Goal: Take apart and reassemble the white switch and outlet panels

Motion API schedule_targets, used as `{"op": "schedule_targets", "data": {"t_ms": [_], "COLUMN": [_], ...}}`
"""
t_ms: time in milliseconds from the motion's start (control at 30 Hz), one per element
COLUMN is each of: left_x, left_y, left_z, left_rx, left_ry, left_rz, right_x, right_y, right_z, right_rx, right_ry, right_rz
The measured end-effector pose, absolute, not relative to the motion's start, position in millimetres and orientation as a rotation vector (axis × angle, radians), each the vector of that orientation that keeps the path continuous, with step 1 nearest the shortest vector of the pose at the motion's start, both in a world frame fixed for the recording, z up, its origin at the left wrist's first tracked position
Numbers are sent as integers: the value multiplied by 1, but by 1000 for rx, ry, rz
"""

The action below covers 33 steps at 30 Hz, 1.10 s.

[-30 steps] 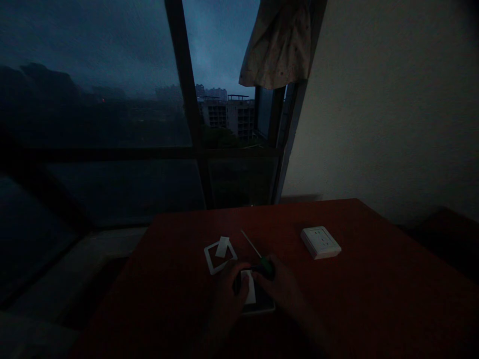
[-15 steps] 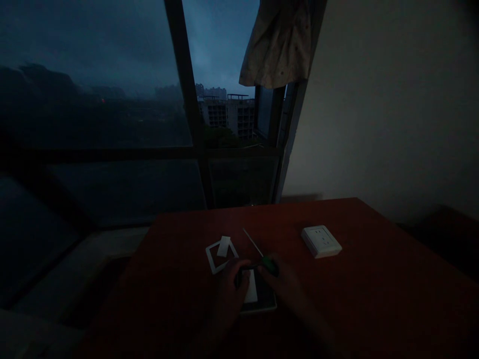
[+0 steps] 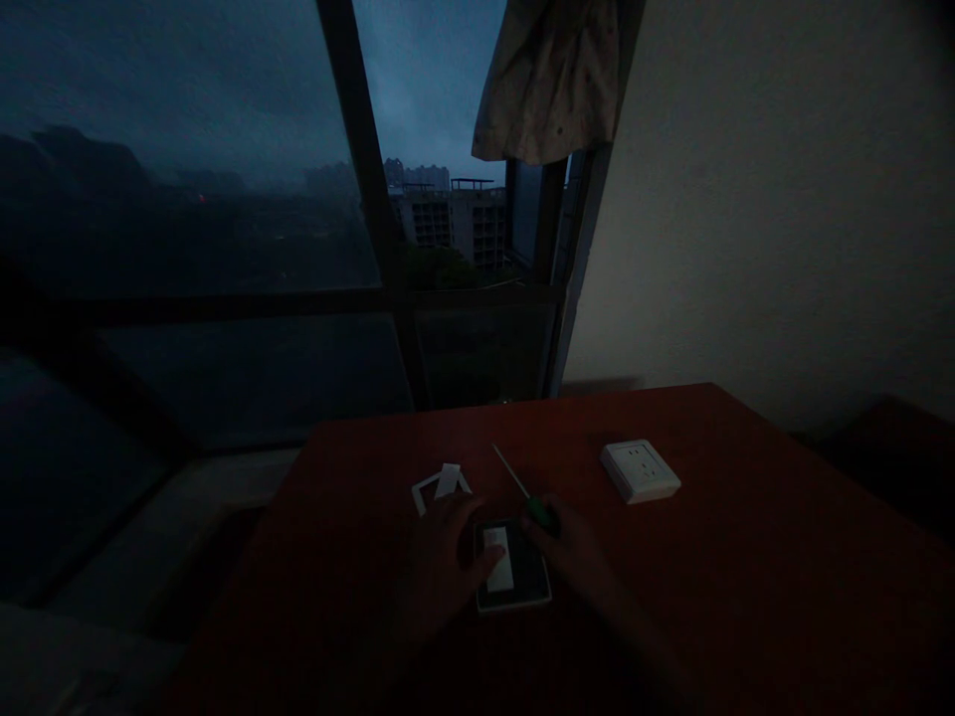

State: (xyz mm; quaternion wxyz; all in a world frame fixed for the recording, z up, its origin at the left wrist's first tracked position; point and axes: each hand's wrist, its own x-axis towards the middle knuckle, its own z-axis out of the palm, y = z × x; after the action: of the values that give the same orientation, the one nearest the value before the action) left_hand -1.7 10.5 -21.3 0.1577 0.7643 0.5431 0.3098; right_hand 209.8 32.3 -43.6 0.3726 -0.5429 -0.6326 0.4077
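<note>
The room is very dark. My left hand (image 3: 446,555) rests on the red table (image 3: 746,577), its thumb touching a dark square switch body (image 3: 514,575) with a white rocker in it. My right hand (image 3: 565,542) lies just right of that body, next to the green handle of a screwdriver (image 3: 522,487) whose thin shaft points away. The right hand's fingers are too dark to read. A white square frame (image 3: 437,486) with a small white piece on it lies just beyond my left hand.
A white wall socket (image 3: 640,469) sits on the table to the right. A large window with a dark frame (image 3: 373,219) is behind the table, a curtain (image 3: 548,85) hangs at its top, and a pale wall (image 3: 783,199) is at right.
My left hand has slid left, uncovering the switch body and covering part of the white frame. My right hand has drawn back a little. The view has tilted slightly.
</note>
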Motion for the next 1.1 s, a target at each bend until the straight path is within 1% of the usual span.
{"op": "schedule_targets", "data": {"t_ms": [100,233,333,433,500,733,933,1000,1100], "left_x": [4,-8,-21,-25,-23,-17,-15,-5,16], "left_y": [6,24,44,58,62,70,60,48,29], "left_z": [-21,-16,-11,-7,-7,-11,8,16,23], "left_rx": [2218,2182,2118,2099,2092,2051,1952,1895,1716], "left_ry": [1539,1775,1970,2040,2048,1959,1791,1702,1432], "left_rz": [869,871,737,555,516,604,756,831,927], "right_x": [210,211,211,211,211,211,212,212,210], "right_y": [33,32,32,32,32,31,28,24,18], "right_z": [-44,-43,-43,-43,-43,-38,-28,-22,-13], "right_rx": [-1386,-1398,-1407,-1411,-1410,-1393,-1425,-1429,-1371], "right_ry": [-1625,-1626,-1621,-1614,-1613,-1598,-1491,-1438,-1362], "right_rz": [1046,1054,1046,1039,1041,1056,1003,1032,1152]}}
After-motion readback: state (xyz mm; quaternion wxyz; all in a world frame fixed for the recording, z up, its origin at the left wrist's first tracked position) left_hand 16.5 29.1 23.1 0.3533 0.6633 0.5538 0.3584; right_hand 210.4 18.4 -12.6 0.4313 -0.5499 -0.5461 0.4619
